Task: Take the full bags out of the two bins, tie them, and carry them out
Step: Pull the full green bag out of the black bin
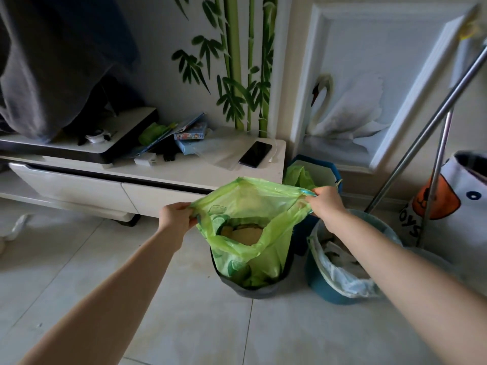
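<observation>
A green plastic bag [245,204] sits in a dark bin [253,287] on the tiled floor, its mouth stretched wide. My left hand [177,216] grips the bag's left rim and my right hand [326,201] grips its right rim, both above the bin. Yellowish and green waste shows inside the bag. To the right stands a blue bin [332,292] lined with a white bag [342,272] full of waste; my right forearm crosses over it.
A low white TV cabinet [147,177] with a phone [255,154] and clutter stands behind the bins. Another blue container [311,167] with green plastic is by the wall. Metal poles [432,164] and a toy bag [456,206] stand at the right.
</observation>
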### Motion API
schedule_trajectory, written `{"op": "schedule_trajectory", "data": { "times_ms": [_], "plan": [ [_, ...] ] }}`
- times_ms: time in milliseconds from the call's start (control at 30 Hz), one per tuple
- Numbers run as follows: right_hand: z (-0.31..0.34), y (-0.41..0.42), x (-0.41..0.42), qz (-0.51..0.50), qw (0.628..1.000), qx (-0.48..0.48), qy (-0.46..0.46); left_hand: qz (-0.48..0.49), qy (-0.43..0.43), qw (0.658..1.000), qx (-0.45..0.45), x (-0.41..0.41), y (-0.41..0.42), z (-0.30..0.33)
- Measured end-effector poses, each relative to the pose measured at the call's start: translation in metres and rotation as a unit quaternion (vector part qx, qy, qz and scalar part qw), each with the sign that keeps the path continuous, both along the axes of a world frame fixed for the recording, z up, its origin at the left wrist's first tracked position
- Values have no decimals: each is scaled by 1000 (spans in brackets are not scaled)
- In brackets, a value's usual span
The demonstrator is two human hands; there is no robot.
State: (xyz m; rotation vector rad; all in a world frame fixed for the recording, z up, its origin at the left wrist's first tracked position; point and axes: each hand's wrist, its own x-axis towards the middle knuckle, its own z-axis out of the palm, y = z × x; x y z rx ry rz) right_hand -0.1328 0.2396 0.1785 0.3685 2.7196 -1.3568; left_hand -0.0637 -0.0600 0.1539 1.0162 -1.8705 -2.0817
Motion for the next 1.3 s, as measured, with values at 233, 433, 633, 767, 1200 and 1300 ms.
{"op": "schedule_trajectory", "data": {
  "times_ms": [233, 433, 633, 767, 1200, 1300],
  "plan": [
    [44, -4, 4, -4, 999, -29, 39, -5, 51, 999, -16, -1, 2, 44],
    [87, 0, 27, 7, 996, -19, 92, 12, 67, 997, -44, 17, 6, 87],
    [129, 26, 64, 10, 990, -15, 139, 28, 89, 993, -77, 60, -6, 130],
    [145, 45, 95, 7, 987, -18, 157, 28, 107, 990, -90, 96, -7, 149],
    [114, 77, 181, 60, 990, 40, 119, -1, 52, 990, -130, 204, -1, 119],
    [85, 80, 189, 56, 993, 48, 89, 11, 24, 991, -134, 221, -9, 91]
  ]
}}
